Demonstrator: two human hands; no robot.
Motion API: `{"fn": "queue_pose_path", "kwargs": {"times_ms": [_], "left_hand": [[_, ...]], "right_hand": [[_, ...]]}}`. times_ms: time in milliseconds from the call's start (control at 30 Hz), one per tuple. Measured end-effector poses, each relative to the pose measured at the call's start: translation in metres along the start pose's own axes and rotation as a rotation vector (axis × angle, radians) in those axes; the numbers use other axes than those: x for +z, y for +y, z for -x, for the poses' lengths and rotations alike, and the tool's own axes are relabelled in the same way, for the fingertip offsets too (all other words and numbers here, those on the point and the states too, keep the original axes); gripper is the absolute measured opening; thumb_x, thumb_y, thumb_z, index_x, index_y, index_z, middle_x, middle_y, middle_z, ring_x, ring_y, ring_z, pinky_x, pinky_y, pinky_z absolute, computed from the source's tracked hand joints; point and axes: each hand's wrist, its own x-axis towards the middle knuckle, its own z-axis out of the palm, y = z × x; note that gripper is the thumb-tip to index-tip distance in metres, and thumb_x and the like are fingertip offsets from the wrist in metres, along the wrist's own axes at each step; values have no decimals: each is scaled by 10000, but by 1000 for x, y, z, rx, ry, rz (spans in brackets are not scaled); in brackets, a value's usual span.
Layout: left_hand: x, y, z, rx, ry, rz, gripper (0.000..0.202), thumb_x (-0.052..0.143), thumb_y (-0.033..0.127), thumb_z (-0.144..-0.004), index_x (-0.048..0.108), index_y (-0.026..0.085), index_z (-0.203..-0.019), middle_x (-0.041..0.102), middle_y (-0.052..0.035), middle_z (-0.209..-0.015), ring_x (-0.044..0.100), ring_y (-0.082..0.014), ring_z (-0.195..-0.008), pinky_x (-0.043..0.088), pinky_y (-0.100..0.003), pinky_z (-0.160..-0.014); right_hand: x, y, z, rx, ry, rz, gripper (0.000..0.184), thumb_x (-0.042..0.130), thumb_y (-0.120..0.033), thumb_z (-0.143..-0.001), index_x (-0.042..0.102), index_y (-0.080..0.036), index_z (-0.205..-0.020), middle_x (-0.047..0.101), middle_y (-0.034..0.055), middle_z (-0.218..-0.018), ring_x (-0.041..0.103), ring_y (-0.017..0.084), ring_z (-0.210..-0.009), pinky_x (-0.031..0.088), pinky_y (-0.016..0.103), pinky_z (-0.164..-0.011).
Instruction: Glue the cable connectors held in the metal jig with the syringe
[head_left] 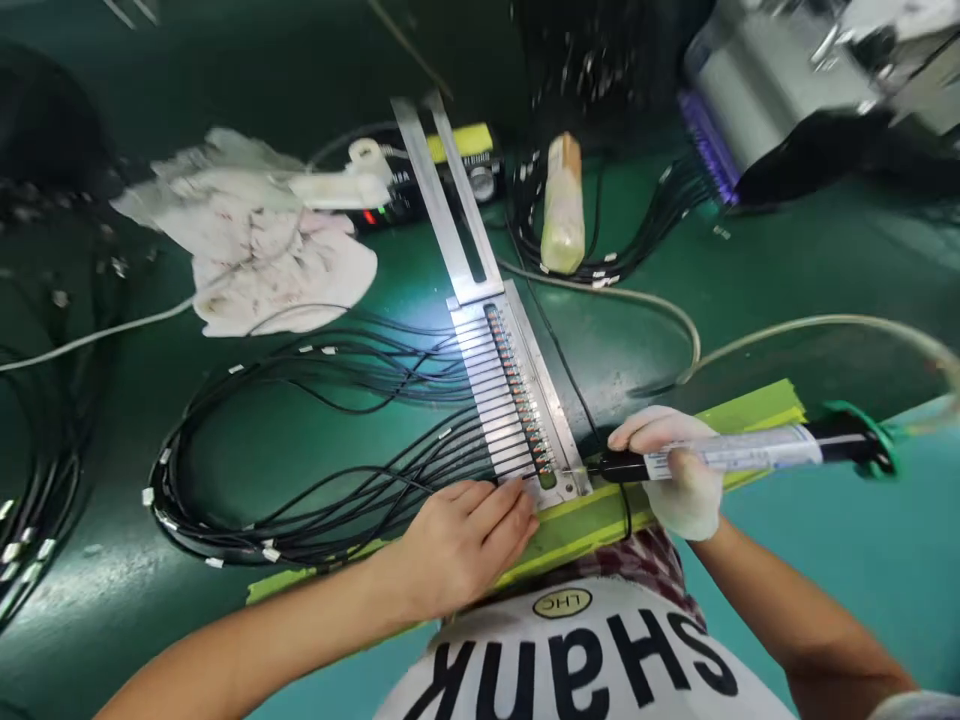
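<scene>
A metal fixture (491, 410) lies on the bench, with a row of thin black cables (450, 445) laid across it and their stripped ends lined up in its slot. My bare left hand (472, 540) rests at the fixture's near left corner, fingers curled and pressed together; what they pinch, if anything, is hidden. In my white-gloved right hand (682, 475) is a dispensing syringe (750, 450), black at both ends with a labelled barrel. Held nearly level, it points its thin needle left at the near end of the cable row. A tube leaves its green-rimmed back end.
Yellow-green tape (600, 535) runs along the bench's front edge. Stained white cloth (277, 250) lies at back left, beside a black control box (480, 165). A bottle-like, tape-wrapped object (564, 210) and more cables stand behind. The pale tube (825, 322) loops across the right side.
</scene>
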Motion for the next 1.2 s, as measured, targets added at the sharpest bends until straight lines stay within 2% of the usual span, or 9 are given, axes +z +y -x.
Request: {"fn": "queue_pose_path", "kwargs": {"times_ms": [167,267,400,500,600,733,900,1067,1200], "left_hand": [[-17,-34,-52,-70,-2,-62,139,562,220,-960,656,135,-1018,715,-71,-876,684,-179,-771,557,-305,-678],[7,-86,-121,-279,-59,-127,317,487,371,-1002,631,132,-1154,692,-130,-1011,676,-261,-973,544,-394,-851],[51,-149,-225,-795,-73,-44,865,621,611,-861,351,94,-1499,577,-270,-1284,548,-452,-1240,436,-599,-1005],[62,-166,-255,-838,-86,56,849,638,487,-856,302,70,-1515,594,-284,-1268,573,-454,-1220,444,-603,-997],[42,-157,-221,-678,-58,118,800,610,342,-872,240,129,-1548,492,-224,-1448,495,-346,-1346,417,-492,-1109],[-11,-123,-117,-324,-24,289,703,543,270,-944,229,215,-1571,408,-161,-1524,422,-286,-1398,382,-499,-1169],[-46,-80,-8,-428,-99,254,635,513,205,-976,269,273,-1559,393,-150,-1518,414,-292,-1403,429,-514,-1147],[-47,-55,36,-520,-132,272,607,487,203,-1000,245,294,-1549,321,-127,-1542,379,-254,-1430,386,-447,-1191],[-54,-38,44,-509,-127,327,616,470,188,-1000,227,302,-1554,333,-123,-1517,387,-241,-1420,403,-413,-1180]], "right_hand": [[-22,-18,-36,193,316,-368,329,529,-493,-911,705,-228,-825,701,29,-790,676,165,-709,544,278,-591],[-36,-23,-55,224,386,-439,326,555,-514,-891,704,-227,-846,710,28,-821,694,163,-738,541,255,-572],[-44,-19,-69,306,478,-572,311,618,-519,-865,708,-222,-849,716,12,-813,712,155,-769,570,248,-619],[-51,-17,-73,352,498,-635,292,671,-503,-838,705,-213,-852,715,10,-815,716,152,-765,562,229,-586],[-67,-23,-78,340,546,-679,256,682,-485,-841,684,-229,-853,700,-25,-818,717,129,-790,573,213,-615],[-86,-36,-96,297,630,-765,267,676,-494,-845,652,-228,-843,693,-26,-831,699,117,-774,539,197,-553],[-54,-37,-111,173,537,-600,269,650,-477,-867,657,-213,-819,688,-5,-794,688,140,-756,525,229,-575],[5,-31,-95,181,302,-426,245,643,-439,-865,682,-204,-808,698,29,-825,667,178,-730,482,265,-550],[24,-32,-84,139,137,-347,270,610,-450,-881,681,-216,-764,668,34,-811,642,200,-788,485,301,-631]]}}
